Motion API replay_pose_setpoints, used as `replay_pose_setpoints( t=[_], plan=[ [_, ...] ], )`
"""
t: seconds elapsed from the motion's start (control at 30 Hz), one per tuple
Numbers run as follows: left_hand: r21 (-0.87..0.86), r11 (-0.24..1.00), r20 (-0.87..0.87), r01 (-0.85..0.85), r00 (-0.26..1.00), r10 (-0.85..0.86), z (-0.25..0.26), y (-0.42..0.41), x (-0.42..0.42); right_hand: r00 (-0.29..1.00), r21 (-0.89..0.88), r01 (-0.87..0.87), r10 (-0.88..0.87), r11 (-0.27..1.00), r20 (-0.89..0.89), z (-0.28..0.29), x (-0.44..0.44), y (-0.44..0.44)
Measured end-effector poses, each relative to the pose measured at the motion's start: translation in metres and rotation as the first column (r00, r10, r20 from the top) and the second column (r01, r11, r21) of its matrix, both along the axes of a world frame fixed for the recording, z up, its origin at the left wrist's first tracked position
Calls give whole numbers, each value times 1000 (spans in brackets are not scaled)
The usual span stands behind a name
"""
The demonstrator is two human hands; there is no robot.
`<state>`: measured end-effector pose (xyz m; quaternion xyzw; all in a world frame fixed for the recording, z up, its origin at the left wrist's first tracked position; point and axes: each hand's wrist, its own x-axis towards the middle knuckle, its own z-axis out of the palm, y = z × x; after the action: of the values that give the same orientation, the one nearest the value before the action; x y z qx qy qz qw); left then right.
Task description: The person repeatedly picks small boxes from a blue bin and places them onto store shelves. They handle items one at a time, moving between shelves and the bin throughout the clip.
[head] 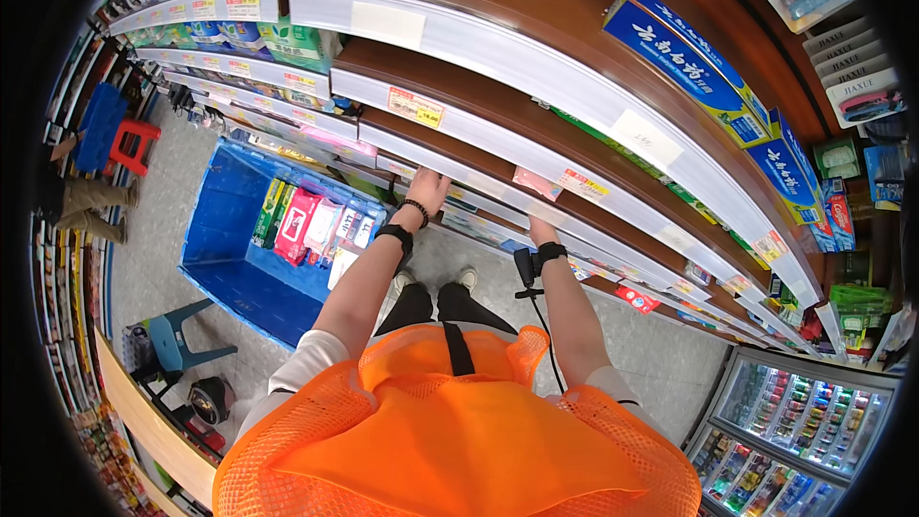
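Note:
My left hand [429, 192] reaches to the edge of a lower store shelf, its fingertips at the white price rail [459, 174]. Whether it grips anything there is hard to see. Under the same rail goes my right hand [543, 231], with its fingers hidden by the shelf. A pink packet [537, 183] lies on the shelf just above the right hand. Beside my left arm a large blue plastic crate [248, 301] stands on the floor. Inside are a red pack of wipes [296, 226], green packs [273, 212] and several white packs [353, 225].
Blue toothpaste boxes [689, 64] stand on the upper shelf at right. A teal stool [183, 337] and a helmet [212, 400] are behind the crate. Farther left are a red stool [135, 146] and a person's legs [93, 208]. A glass-door drinks fridge [790, 424] stands at lower right.

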<state>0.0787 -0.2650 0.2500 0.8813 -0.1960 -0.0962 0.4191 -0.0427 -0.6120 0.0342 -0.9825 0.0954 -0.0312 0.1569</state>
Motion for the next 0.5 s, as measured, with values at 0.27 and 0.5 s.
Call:
replay_pose_setpoints(
  t=[0.27,0.5],
  plan=[
    [414,908,-115,65,993,-18,-54,0,-18,975,753,50,-194,656,104,101,20,121],
    [402,907,-195,127,979,-51,-41,-21,-16,942,761,86,-302,643,149,183,4,134]
  ],
)
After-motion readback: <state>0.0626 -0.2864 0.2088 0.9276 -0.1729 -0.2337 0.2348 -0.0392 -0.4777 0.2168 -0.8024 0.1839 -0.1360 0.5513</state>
